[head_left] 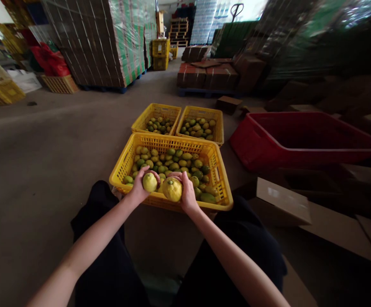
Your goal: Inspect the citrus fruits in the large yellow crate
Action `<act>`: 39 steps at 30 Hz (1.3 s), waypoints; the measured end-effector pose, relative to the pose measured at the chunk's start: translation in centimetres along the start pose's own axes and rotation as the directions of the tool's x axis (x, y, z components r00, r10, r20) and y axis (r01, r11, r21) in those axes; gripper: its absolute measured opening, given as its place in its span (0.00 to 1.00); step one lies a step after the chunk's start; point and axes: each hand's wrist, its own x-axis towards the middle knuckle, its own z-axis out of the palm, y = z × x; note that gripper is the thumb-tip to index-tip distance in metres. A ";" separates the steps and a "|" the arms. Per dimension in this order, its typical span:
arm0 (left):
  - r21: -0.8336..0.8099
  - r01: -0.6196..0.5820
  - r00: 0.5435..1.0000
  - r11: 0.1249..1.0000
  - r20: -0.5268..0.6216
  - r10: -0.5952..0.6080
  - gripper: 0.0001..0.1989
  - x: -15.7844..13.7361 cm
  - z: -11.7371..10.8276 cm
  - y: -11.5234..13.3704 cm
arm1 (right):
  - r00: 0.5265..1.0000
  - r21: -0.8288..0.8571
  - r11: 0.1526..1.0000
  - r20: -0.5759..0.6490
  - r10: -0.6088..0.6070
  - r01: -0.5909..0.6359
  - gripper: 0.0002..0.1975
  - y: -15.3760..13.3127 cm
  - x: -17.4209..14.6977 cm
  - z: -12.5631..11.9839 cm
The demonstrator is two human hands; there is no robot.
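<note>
My left hand (141, 184) is closed round a yellow lemon (149, 182). In my right hand (188, 190) is a larger, bumpy yellow lemon (172, 189), its stem end turned up toward me. Both hands hover side by side over the near rim of a yellow plastic crate (225, 187). Inside that crate lie many green and yellow lemons (187, 156), partly hidden by my hands. Behind it stand two more yellow crates, one at the left (139, 121) and one at the right (219, 128), each holding similar fruit.
A red plastic tub (259, 140) stands at the right, with cardboard boxes (283, 202) in front of it. Strapped, wrapped pallet stacks (86, 42) rise at the back left. Farther back are boxes on a blue pallet (204, 91). My knees flank the near crate.
</note>
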 end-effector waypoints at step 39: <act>0.318 -0.322 0.943 0.892 0.189 0.273 0.24 0.6 -2.9 0.4 | 0.999 -0.135 0.991 -0.052 0.015 -0.022 0.36 -0.5 0.8 -1.1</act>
